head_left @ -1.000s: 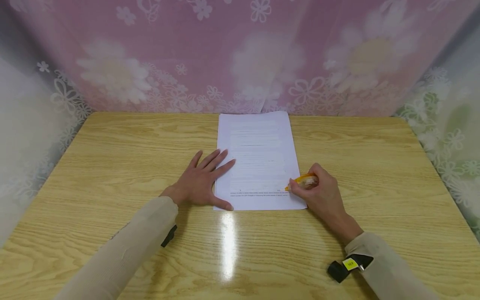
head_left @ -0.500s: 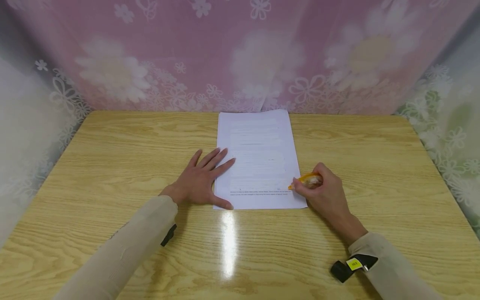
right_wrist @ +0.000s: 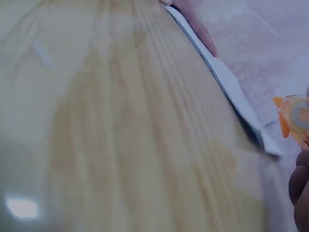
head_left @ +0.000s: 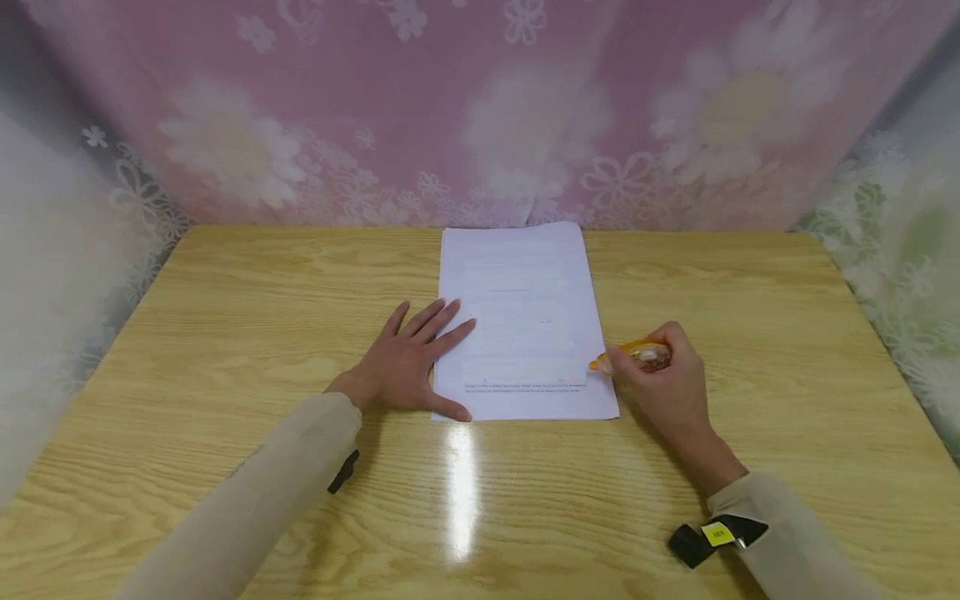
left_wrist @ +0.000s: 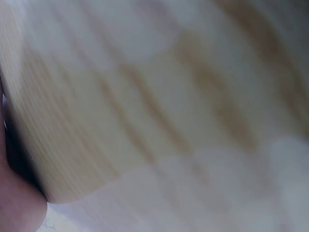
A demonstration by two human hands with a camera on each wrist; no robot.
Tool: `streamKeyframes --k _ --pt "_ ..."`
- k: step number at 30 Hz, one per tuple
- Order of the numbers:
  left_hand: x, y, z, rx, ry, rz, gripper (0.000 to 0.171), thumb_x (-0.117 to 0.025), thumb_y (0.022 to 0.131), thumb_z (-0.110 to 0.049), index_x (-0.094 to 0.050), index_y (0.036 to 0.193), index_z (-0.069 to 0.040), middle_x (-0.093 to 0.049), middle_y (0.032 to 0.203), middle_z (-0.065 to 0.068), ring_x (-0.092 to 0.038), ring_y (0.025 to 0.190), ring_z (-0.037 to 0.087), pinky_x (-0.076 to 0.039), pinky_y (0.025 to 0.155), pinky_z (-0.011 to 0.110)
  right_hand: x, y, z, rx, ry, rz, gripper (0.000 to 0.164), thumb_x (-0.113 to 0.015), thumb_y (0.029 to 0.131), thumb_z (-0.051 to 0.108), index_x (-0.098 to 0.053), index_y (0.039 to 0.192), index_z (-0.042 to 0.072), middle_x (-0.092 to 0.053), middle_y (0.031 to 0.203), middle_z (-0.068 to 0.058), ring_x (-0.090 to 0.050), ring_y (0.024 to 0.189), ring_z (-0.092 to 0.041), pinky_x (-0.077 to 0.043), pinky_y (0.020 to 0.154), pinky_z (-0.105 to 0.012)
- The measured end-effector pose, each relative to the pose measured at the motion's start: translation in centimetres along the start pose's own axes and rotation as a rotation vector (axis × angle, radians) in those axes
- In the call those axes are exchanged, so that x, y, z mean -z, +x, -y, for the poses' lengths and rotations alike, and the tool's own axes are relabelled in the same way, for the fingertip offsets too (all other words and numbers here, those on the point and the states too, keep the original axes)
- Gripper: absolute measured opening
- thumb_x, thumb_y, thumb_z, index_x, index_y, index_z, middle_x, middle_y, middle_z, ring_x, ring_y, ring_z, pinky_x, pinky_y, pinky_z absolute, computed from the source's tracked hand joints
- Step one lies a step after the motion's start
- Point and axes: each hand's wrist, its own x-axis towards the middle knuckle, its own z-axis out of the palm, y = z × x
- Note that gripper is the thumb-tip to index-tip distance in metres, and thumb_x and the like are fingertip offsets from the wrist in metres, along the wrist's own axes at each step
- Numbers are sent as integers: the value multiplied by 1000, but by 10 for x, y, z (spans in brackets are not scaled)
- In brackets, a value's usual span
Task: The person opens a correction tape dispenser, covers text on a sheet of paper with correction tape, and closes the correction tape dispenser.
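Note:
A white sheet of paper (head_left: 525, 287), seemingly on top of others, lies on the table in the head view. Pale white bands cover most of its text; two dark printed lines (head_left: 525, 388) show near the bottom. My left hand (head_left: 401, 367) rests spread on the paper's left edge, fingers straight. My right hand (head_left: 675, 392) grips an orange correction tape dispenser (head_left: 651, 357) with a clear body, its tip over the paper's right margin. In the right wrist view the dispenser (right_wrist: 297, 116) appears raised off the paper. The left wrist view is mostly blurred table, with part of the hand (left_wrist: 21, 208).
The wood-grain table (head_left: 247, 283) carries a bright light reflection in front of the paper. A pink flowered curtain (head_left: 420, 108) hangs behind the table, with pale flowered cloth at both sides. A black wrist camera (head_left: 693, 543) sits on the right sleeve.
My right hand has moved right and slightly away with the correction tape dispenser, from above the end of the printed lines to the right margin. The left hand stays put on the paper.

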Motion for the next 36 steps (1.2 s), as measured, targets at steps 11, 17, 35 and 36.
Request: streamKeyframes --k 11,17,35,36 --pt "-7 1 -1 -11 -3 -19 119 -33 61 -96 -7 155 -28 3 160 2 5 145 21 2 111 55 -80 -10 63 -105 200 208 45 -78 77 47 -48 80 13 -62 74 -1 -57 61 -15 -46 47 -26" --pt "-6 0 -1 -10 15 -25 119 -33 61 -96 -7 155 -28 2 160 3 4 145 21 2 111 55 -107 -16 66 -99 244 188 44 -78 78 42 -47 81 12 -61 79 -2 -59 69 -15 -50 53 -28" --pt "-1 0 0 7 21 -15 119 -31 61 -97 -7 155 -29 3 160 2 5 145 21 2 112 54 -114 -18 63 -53 179 235 36 -75 82 33 -46 82 13 -62 74 0 -59 61 -14 -49 47 -29" --pt "-2 0 0 7 17 -15 119 -31 61 -97 -7 155 -28 3 160 2 5 145 20 2 112 54 -115 -18 63 -51 174 237 35 -75 82 33 -46 82 13 -62 74 0 -59 60 -14 -49 47 -29"
